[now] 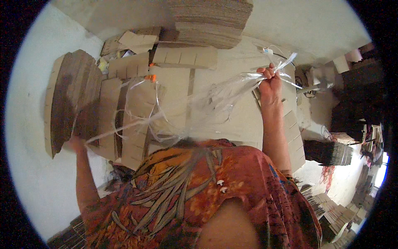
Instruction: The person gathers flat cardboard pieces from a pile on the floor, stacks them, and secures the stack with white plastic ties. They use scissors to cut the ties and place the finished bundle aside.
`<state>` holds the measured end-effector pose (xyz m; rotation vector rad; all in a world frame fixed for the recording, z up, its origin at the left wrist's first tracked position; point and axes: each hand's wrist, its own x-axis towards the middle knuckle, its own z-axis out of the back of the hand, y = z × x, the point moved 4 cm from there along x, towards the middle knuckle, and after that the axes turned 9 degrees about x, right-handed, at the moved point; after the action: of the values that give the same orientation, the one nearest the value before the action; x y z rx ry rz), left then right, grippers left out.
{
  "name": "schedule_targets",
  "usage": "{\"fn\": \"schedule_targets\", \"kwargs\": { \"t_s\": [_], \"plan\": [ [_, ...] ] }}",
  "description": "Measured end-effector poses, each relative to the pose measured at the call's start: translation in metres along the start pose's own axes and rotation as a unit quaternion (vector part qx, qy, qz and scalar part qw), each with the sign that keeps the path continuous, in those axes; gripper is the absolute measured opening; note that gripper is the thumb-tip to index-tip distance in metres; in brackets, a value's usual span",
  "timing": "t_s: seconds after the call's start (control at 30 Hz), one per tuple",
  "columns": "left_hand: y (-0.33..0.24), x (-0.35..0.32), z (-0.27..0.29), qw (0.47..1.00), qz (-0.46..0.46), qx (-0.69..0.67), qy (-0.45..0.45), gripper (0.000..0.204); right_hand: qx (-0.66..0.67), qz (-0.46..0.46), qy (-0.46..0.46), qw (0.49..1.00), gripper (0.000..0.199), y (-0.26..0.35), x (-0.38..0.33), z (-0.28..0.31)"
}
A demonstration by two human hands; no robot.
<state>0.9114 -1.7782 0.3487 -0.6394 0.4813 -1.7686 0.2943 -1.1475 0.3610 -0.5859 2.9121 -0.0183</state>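
Strands (240,86), L hand (76,143) nr stack (76,95) edge

No text, label, brand, number or sign can be read on anything here, whether near the middle of the view or out toward its edges.

Pale walls (31,112), bright window (381,171).

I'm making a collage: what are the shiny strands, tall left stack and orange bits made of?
Shiny strands in the right hand: probably thin plastic, glossy, because they're see-through and catch light.
Tall left stack: likely cardboard, dull brown, with many thin layered edges.
Orange bits: maybe plastic, from their bright colour; finish too small to tell.
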Motion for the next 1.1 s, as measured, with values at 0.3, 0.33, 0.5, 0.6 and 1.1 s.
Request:
{"fn": "schedule_targets", "kwargs": {
  "t_s": [0.3,0.33,0.5,0.6,1.1],
  "plan": [
    [0.044,0.005,0.194,0.560,-0.004,0.828,-0.037,0.023,-0.016,0.034,0.018,0.999,0.027,0.047,0.026,0.020],
    [0.053,0.008,0.229,0.551,-0.011,0.832,-0.063,0.025,-0.106,0.075,0.030,0.991,0.025,0.059,0.032,0.031],
    [0.017,0.080,0.261,0.761,0.057,0.617,-0.192,0.026,-0.345,0.144,-0.026,0.927,0.020,0.106,0.044,0.050],
    [-0.039,0.078,0.184,0.866,0.114,0.300,-0.384,0.033,-0.216,0.099,0.079,0.968,0.015,0.150,0.069,0.070],
    [-0.133,0.131,0.391,0.741,-0.137,0.594,-0.283,0.036,-0.250,0.110,-0.008,0.962,0.019,0.193,0.064,0.143]
  ]
}}
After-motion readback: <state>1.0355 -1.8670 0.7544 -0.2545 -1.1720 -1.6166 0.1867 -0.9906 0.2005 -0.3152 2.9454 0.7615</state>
